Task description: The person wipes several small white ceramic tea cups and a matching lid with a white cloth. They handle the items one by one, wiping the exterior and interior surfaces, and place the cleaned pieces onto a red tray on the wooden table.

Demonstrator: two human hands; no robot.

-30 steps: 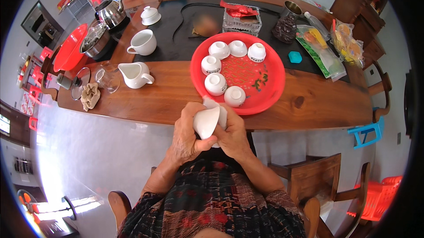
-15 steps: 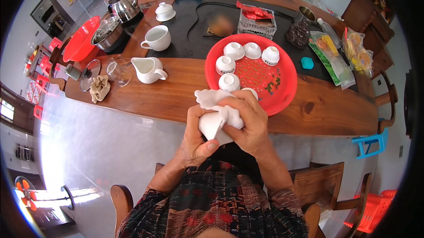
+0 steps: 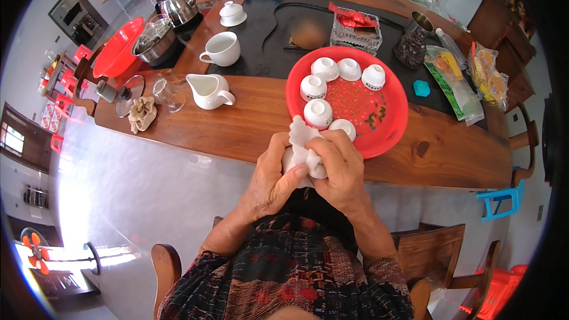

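Observation:
Both my hands are closed around one bundle just in front of the table edge. In my left hand (image 3: 274,173) is a small white cup (image 3: 288,158), mostly covered by fingers and cloth. My right hand (image 3: 340,172) grips a white cloth (image 3: 303,135) bunched against the cup, with a scalloped edge sticking up between the hands. Right beyond them lies a round red tray (image 3: 388,124) with a gold and green pattern. Several white teacups (image 3: 317,113) stand upside down along its left and far side; the nearest one is close to my right hand.
Left on the wooden table (image 3: 267,124) are a white pitcher (image 3: 207,92), a white mug (image 3: 223,50), a lidded white bowl (image 3: 232,14), a glass (image 3: 169,96), a crumpled beige cloth (image 3: 142,114) and a red basin (image 3: 118,47). Rightward lie a dark figurine (image 3: 410,50) and food bags (image 3: 489,77).
The scene has shifted slightly to the right in view. My hands have turned the bundle, and the cup's white side, plainly showing before, is now mostly covered by my left fingers and the cloth.

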